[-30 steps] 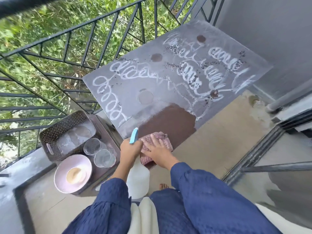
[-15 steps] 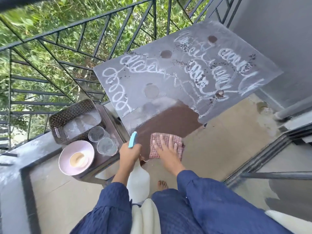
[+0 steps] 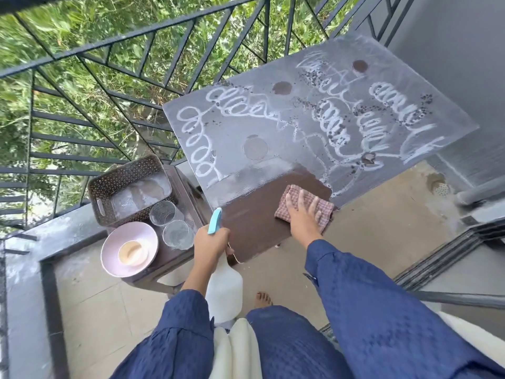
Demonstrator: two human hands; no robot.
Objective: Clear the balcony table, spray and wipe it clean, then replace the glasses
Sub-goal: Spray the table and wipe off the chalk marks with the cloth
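Mid-wipe. Pressing cloth onto near right corner of table with right hand, fingers straight and spread: flat palm for even scrub pressure. Gripping spray bottle by the neck in left hand, fingers curled round it, just off near edge, likely handy for a re-spray. Clean brown only at near strip; grey film, white squiggles, dark specks elsewhere. Glasses parked on side stool left of table, beside bowl and basket, out of the wet.

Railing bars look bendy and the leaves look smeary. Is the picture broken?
Not broken. Head view: the wide-angle lens bows the railing; the top-left leaves are blurred; in the middle the table and cloth look sharp; soft daylight, no hard shadows.
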